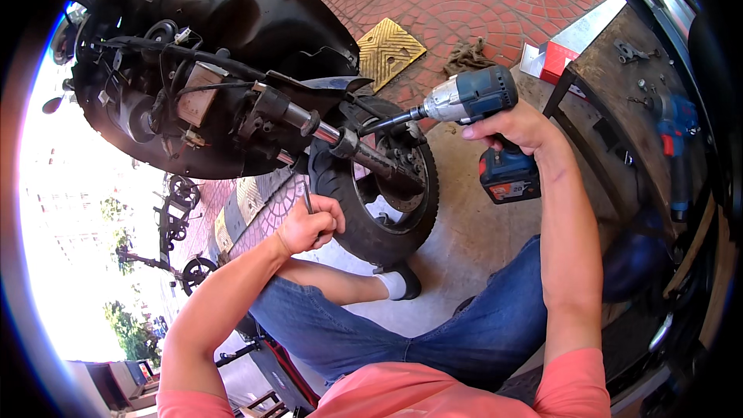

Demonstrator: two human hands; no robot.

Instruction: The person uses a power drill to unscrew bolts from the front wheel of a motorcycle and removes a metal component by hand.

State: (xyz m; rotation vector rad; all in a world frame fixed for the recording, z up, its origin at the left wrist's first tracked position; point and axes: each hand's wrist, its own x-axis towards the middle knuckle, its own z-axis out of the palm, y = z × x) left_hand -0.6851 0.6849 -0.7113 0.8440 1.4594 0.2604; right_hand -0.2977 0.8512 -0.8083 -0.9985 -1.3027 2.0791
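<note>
My right hand [507, 128] grips a dark blue and silver cordless impact driver [472, 97] with its battery underneath. The driver's long socket attachment [396, 120] points left, its tip at the front fork [347, 143] of a scooter with a black body panel [255, 8]. Below the fork, my left hand [313, 222] has its fingers curled around a thin metal tool [307, 197], whose type I cannot make out, just left of the black front tire [402, 236].
A workbench [619, 139] at right carries a blue tool [673, 135] and small metal parts, near a red and white box [553, 58]. A yellow ramp block [387, 54] and a rag [464, 58] lie on red paving. A folded scooter [166, 224] stands at left.
</note>
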